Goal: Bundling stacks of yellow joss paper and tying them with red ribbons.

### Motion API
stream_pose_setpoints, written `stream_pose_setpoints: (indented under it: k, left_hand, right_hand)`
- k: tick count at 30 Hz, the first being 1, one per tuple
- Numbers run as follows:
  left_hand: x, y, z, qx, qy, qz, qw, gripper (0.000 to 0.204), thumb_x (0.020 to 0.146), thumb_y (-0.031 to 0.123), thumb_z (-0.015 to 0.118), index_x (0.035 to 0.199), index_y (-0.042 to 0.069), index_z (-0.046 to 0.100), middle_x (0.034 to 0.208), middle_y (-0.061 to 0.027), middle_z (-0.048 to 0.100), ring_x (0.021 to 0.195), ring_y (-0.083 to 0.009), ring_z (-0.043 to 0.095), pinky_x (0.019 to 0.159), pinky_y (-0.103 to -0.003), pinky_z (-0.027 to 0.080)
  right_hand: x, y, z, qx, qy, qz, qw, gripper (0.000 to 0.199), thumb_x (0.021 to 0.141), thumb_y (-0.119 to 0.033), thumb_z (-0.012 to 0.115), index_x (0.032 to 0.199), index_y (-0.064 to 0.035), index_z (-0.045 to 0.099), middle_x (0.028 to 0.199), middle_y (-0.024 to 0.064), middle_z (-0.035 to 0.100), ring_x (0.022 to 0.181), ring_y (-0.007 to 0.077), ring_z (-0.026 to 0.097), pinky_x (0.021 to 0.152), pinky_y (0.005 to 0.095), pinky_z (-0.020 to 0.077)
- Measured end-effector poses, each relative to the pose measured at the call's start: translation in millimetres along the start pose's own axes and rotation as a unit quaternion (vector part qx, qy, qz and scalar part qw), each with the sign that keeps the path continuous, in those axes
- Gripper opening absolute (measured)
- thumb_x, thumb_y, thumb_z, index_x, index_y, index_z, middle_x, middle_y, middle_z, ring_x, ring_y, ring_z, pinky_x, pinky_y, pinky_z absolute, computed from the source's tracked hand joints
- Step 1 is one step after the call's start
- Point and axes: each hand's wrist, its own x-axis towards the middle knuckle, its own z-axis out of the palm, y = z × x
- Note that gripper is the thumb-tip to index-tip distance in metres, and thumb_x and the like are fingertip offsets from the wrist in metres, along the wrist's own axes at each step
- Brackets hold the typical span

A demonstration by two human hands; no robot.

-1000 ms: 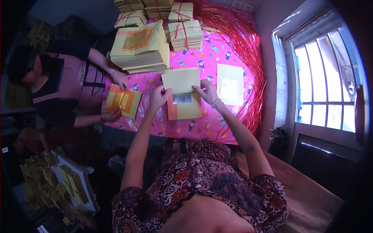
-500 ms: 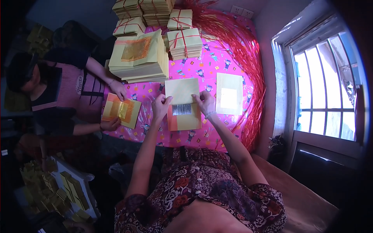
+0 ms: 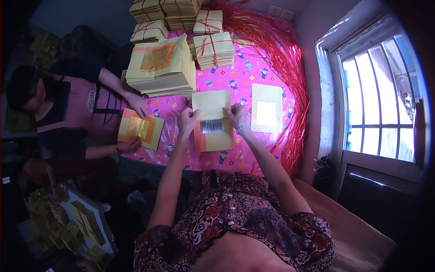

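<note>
In the middle of the table, my left hand (image 3: 187,121) pinches the left edge of a pale yellow paper sheet (image 3: 211,103). At its right edge, my right hand (image 3: 239,117) grips the same sheet between thumb and fingers. Below the held edge shows a silver foil patch (image 3: 212,126) on a yellow, orange-tinted lower part; whether this is the same sheet folded or another beneath it, I cannot tell. Right of my right hand lies another sheet (image 3: 273,95) with a brightly shining patch.
A co-worker's hands (image 3: 137,106) rest on a gold-patched sheet (image 3: 156,141) at the left. Behind stand a tall paper stack (image 3: 156,84) and several red-tied bundles (image 3: 215,56). Red strands (image 3: 294,90) line the right side of the pink patterned tablecloth (image 3: 240,165).
Both hands keep their hold on the paper. My right hand's fingers have shifted slightly, and the sheet's top edge sits a touch lower in its right corner. The co-worker's hands look unmoved.
</note>
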Motion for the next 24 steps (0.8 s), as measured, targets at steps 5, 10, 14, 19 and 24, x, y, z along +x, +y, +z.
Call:
stream_pose_setpoints:
  k: [5, 10, 14, 19, 24]
  left_hand:
    - [-17, 16, 15, 0.111, 0.163, 0.114, 0.974, 0.028, 0.080, 0.025, 0.069, 0.091, 0.005, 0.052, 0.079, -0.0116, 0.057, 0.071, -0.0298, 0.059, 0.062, -0.041, 0.045]
    - [-20, 27, 27, 0.166, 0.075, 0.148, 0.972, 0.020, 0.087, 0.017, 0.058, 0.095, 0.004, 0.044, 0.091, -0.0170, 0.054, 0.080, -0.0381, 0.058, 0.066, -0.048, 0.046]
    - [-29, 33, 27, 0.178, 0.039, 0.200, 0.963, 0.029, 0.087, 0.026, 0.059, 0.092, 0.002, 0.045, 0.092, -0.0189, 0.050, 0.080, -0.0378, 0.058, 0.065, -0.046, 0.049]
    - [-35, 35, 33, 0.255, 0.046, 0.176, 0.950, 0.039, 0.083, 0.033, 0.063, 0.095, 0.000, 0.047, 0.095, -0.0181, 0.047, 0.087, -0.0360, 0.057, 0.070, -0.044, 0.050]
    - [-39, 40, 40, 0.261, 0.063, 0.172, 0.948, 0.039, 0.083, 0.034, 0.064, 0.096, 0.001, 0.047, 0.096, -0.0173, 0.047, 0.091, -0.0348, 0.056, 0.074, -0.043, 0.049]
  right_hand:
    - [-1, 0, -2, -0.031, -0.022, 0.026, 0.999, 0.038, 0.078, -0.038, 0.068, 0.075, -0.0011, 0.058, 0.074, 0.0172, 0.058, 0.068, 0.0335, 0.059, 0.064, 0.0443, 0.0465]
    - [3, -4, -2, -0.048, -0.040, 0.010, 0.998, 0.039, 0.079, -0.039, 0.066, 0.078, -0.0009, 0.057, 0.080, 0.0177, 0.058, 0.073, 0.0345, 0.059, 0.066, 0.0451, 0.0468]
    - [0, -9, -1, -0.055, -0.048, 0.030, 0.997, 0.038, 0.078, -0.036, 0.068, 0.086, -0.0014, 0.055, 0.084, 0.0173, 0.057, 0.075, 0.0351, 0.059, 0.066, 0.0450, 0.0470]
    - [-16, -27, -12, -0.064, 0.125, -0.208, 0.968, 0.033, 0.076, -0.027, 0.072, 0.090, -0.0053, 0.051, 0.081, 0.0141, 0.055, 0.076, 0.0327, 0.056, 0.065, 0.0416, 0.0451]
    - [-26, -16, -1, -0.179, 0.032, -0.311, 0.933, 0.021, 0.077, -0.023, 0.067, 0.079, -0.0092, 0.052, 0.072, 0.0056, 0.055, 0.071, 0.0241, 0.056, 0.063, 0.0365, 0.0449]
